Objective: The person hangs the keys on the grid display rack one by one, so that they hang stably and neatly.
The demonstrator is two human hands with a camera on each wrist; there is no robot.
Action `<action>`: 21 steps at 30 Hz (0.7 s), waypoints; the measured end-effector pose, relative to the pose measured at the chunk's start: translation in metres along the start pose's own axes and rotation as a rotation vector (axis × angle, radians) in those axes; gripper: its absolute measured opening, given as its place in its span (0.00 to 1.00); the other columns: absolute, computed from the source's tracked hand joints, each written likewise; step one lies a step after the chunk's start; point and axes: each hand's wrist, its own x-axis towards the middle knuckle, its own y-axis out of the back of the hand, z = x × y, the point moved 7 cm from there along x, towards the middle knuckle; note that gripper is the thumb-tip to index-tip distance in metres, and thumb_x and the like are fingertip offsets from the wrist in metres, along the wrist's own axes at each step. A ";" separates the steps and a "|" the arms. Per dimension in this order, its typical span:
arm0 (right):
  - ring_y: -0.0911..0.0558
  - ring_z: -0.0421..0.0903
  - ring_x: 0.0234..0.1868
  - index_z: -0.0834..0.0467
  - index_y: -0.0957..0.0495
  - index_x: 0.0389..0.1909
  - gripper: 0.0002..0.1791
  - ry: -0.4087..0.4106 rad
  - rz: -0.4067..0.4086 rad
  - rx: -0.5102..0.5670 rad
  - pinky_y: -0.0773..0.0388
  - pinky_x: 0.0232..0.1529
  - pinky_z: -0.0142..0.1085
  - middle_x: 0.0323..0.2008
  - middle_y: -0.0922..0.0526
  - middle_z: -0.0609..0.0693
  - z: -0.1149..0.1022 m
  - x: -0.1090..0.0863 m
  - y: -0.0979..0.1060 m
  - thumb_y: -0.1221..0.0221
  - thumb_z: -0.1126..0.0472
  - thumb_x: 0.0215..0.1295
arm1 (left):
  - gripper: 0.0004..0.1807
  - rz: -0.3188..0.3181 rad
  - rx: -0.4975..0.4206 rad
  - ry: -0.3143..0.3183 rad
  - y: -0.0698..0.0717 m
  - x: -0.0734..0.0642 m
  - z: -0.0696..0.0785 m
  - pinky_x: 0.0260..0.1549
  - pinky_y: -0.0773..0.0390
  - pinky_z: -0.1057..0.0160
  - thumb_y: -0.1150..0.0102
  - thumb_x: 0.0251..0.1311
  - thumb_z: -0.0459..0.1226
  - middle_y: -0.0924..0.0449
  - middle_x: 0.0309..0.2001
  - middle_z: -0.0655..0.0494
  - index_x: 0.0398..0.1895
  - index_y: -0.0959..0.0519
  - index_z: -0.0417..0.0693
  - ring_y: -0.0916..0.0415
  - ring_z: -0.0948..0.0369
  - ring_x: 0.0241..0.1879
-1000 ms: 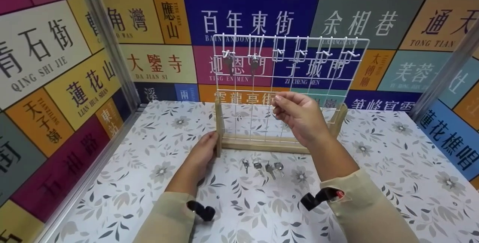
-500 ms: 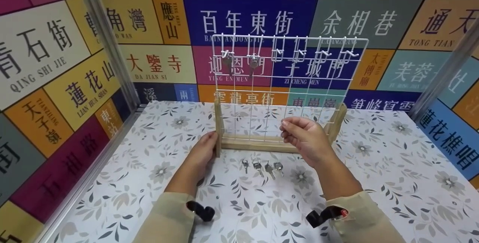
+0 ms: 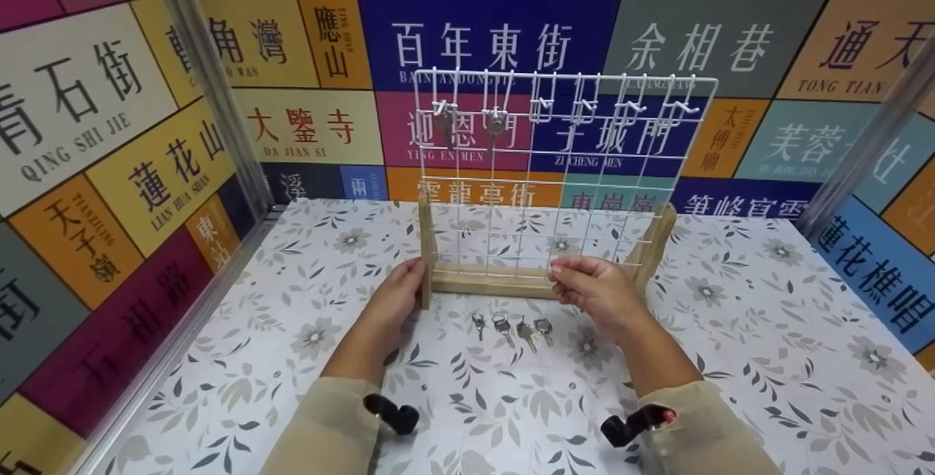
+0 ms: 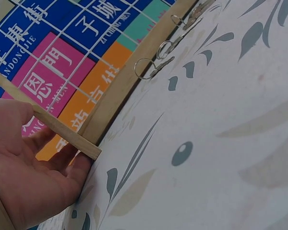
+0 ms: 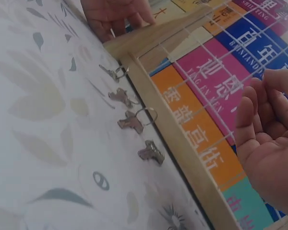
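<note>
A white wire grid rack (image 3: 504,285) on a wooden base stands upright on the table. My left hand (image 3: 398,292) holds its left wooden leg (image 4: 62,128), thumb on one side and fingers on the other. Two metal keys, one at the far left (image 3: 444,126) and one beside it (image 3: 495,124), hang from the rack's hooks. Several more keys (image 5: 131,123) with small rings lie in a row before the base. Near the base's right part hovers my right hand (image 3: 600,292), fingers loosely curled, thumb close to the index finger; nothing shows between them.
Several white hooks (image 3: 630,109) without keys line the upper right of the grid. A floral cloth (image 3: 730,329) covers the table. Behind stands a wall of coloured sign panels (image 3: 489,29), with clear plastic strips at both corners.
My right hand has come down from mid-grid height to just above the base, slightly to the right. The left hand, the rack and the keys have stayed where they were.
</note>
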 end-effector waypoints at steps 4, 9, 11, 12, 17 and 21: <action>0.13 0.41 0.36 0.66 0.16 0.56 0.16 -0.067 0.005 -0.048 0.12 0.40 0.32 0.36 0.10 0.45 0.021 0.007 0.012 0.32 0.61 0.74 | 0.28 0.012 0.008 0.010 0.001 0.000 0.000 0.82 0.37 0.49 0.53 0.83 0.55 0.25 0.74 0.50 0.79 0.30 0.60 0.30 0.52 0.77; 0.11 0.41 0.38 0.67 0.17 0.59 0.19 -0.099 -0.023 -0.153 0.13 0.42 0.31 0.40 0.09 0.47 0.038 0.010 0.021 0.32 0.61 0.73 | 0.27 0.006 -0.009 0.006 0.000 0.001 0.000 0.83 0.39 0.49 0.53 0.83 0.55 0.26 0.75 0.49 0.79 0.30 0.58 0.32 0.51 0.78; 0.11 0.41 0.39 0.67 0.17 0.59 0.19 -0.106 -0.051 -0.197 0.13 0.42 0.32 0.42 0.09 0.48 0.043 0.010 0.021 0.31 0.61 0.72 | 0.27 0.001 -0.016 -0.001 0.000 0.001 0.000 0.83 0.40 0.49 0.53 0.84 0.54 0.26 0.75 0.48 0.79 0.31 0.57 0.32 0.50 0.78; 0.11 0.41 0.40 0.66 0.17 0.58 0.20 -0.112 -0.071 -0.218 0.14 0.42 0.32 0.42 0.09 0.47 0.044 0.009 0.021 0.31 0.60 0.72 | 0.27 -0.002 -0.018 -0.005 0.000 0.001 0.000 0.83 0.40 0.49 0.53 0.84 0.54 0.26 0.75 0.47 0.79 0.31 0.57 0.32 0.50 0.78; 0.14 0.43 0.39 0.62 0.17 0.59 0.22 -0.162 -0.124 -0.336 0.16 0.39 0.33 0.43 0.09 0.49 0.052 0.007 0.019 0.28 0.57 0.69 | 0.28 -0.002 -0.007 -0.017 0.000 0.000 0.001 0.82 0.37 0.49 0.53 0.84 0.54 0.25 0.75 0.46 0.79 0.31 0.57 0.30 0.50 0.77; 0.15 0.43 0.43 0.60 0.17 0.60 0.22 -0.143 -0.174 -0.487 0.18 0.42 0.34 0.50 0.10 0.53 0.053 0.006 0.019 0.28 0.58 0.68 | 0.29 -0.008 0.020 -0.017 0.000 -0.001 0.001 0.82 0.36 0.48 0.54 0.83 0.56 0.25 0.74 0.47 0.80 0.32 0.58 0.29 0.49 0.76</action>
